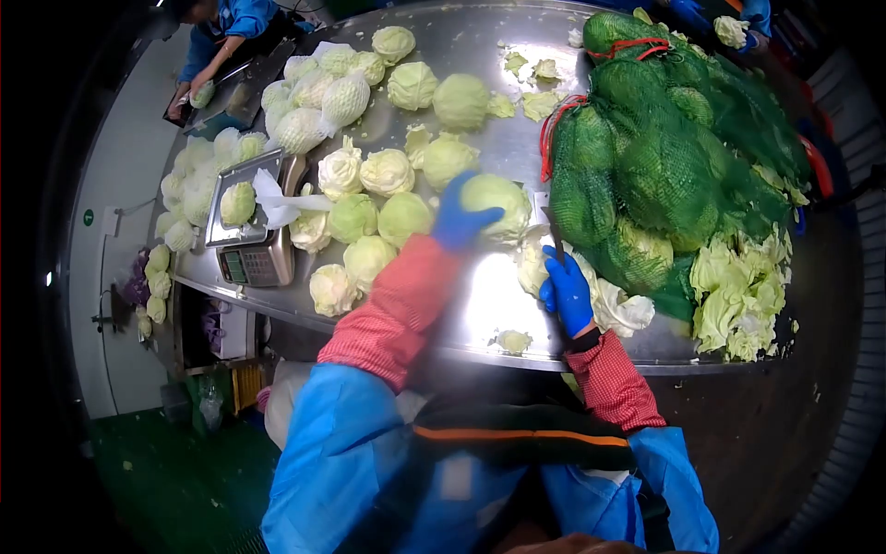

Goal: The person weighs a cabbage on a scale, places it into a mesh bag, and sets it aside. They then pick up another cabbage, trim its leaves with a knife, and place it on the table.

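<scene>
My left hand (464,216), in a blue glove and a little blurred, grips the left side of a pale green trimmed cabbage (503,207) on the metal table. In my right hand (568,288), also blue-gloved, is a knife (556,238) with its dark, narrow blade pointing away from me. A cabbage with loose pale leaves (532,262) lies just left of the right hand, partly hidden by it. Left of my left hand stand several bare cabbages (404,218). Curled outer leaves (620,309) lie to the right of my right wrist.
Green net sacks of cabbages (664,157) fill the table's right side, with a leaf pile (738,294) in front. At left are a digital scale (257,264) carrying a cabbage (238,203), and foam-netted cabbages (318,92). Another person (226,42) works at the far left.
</scene>
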The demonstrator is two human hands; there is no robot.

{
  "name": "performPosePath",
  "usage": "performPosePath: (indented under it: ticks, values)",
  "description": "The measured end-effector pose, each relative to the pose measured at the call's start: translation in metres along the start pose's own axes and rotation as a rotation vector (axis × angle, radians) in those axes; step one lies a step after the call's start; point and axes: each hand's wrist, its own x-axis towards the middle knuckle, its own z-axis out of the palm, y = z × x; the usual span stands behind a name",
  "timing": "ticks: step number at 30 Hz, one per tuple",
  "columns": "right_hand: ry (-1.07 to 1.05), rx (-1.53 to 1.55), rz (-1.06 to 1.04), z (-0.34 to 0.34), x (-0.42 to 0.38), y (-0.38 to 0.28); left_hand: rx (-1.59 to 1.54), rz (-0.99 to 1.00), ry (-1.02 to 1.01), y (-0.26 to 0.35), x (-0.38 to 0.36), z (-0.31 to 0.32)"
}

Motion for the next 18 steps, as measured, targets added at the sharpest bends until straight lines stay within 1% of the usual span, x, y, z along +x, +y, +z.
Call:
performPosePath:
  ticks: [1,2,4,5,6,8,10,12,14,15,16,17,18]
  values:
    - [-0.036,0.013,-0.023,-0.001,-0.003,0.000,-0.355,-0.212,-0.102,0.017,-0.015,-0.006]
    - [-0.050,-0.064,-0.055,0.001,-0.008,-0.005,-0.713,-0.424,-0.201,0.023,-0.028,-0.009]
    - [-0.077,-0.204,-0.115,0.010,-0.013,-0.017,-1.262,-0.685,-0.288,-0.007,-0.046,-0.012]
    - [-0.142,-0.329,-0.102,0.008,-0.011,-0.017,-1.215,-0.594,-0.387,0.002,-0.065,-0.007]
    - [-0.145,-0.321,-0.024,0.012,-0.012,-0.017,-1.168,-0.496,-0.476,0.011,-0.083,-0.001]
    - [-0.324,-0.127,0.192,0.007,-0.011,-0.013,-1.333,-0.608,-0.375,-0.001,-0.096,0.018]
    - [-0.243,-0.077,0.147,0.006,-0.008,0.007,-1.029,-0.517,-0.238,-0.003,-0.111,0.022]
    - [-0.206,-0.104,0.124,0.002,-0.004,0.018,-0.707,-0.387,-0.134,-0.005,-0.120,0.024]
    - [-0.216,-0.201,0.141,0.007,-0.011,0.008,-0.341,-0.225,-0.058,-0.018,-0.126,0.023]
    - [-0.180,-0.270,0.146,0.012,-0.015,0.000,-0.150,-0.132,-0.030,-0.031,-0.129,0.021]
    - [-0.149,-0.365,0.077,0.013,-0.012,0.001,0.044,-0.035,-0.005,-0.038,-0.131,0.019]
    - [-0.138,-0.377,0.015,0.010,-0.006,0.006,-0.008,-0.002,-0.007,-0.043,-0.133,0.017]
    - [-0.124,-0.387,-0.044,0.003,0.001,0.016,0.062,-0.003,-0.006,-0.048,-0.136,0.017]
